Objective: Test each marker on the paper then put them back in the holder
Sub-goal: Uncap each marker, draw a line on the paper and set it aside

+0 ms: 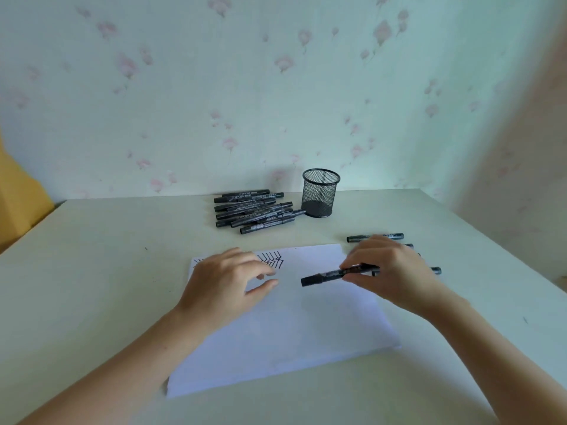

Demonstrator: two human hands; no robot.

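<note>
A white sheet of paper (294,320) lies on the table with black zigzag test strokes (273,259) near its far edge. My right hand (389,271) pinches a black capped marker (325,276) above the paper, its cap end pointing left. My left hand (227,280) hovers over the paper's left part, fingers relaxed and holding nothing. A pile of several black markers (254,211) lies at the back of the table. Beside it on the right stands the black mesh holder (320,193), which looks empty. A few more markers (376,237) lie right of the paper, partly hidden by my right hand.
The pale table (107,271) ends at a floral wallpapered wall (276,87) behind the holder. A yellow object (18,197) sits off the table's left edge. The table's right edge runs diagonally past the loose markers.
</note>
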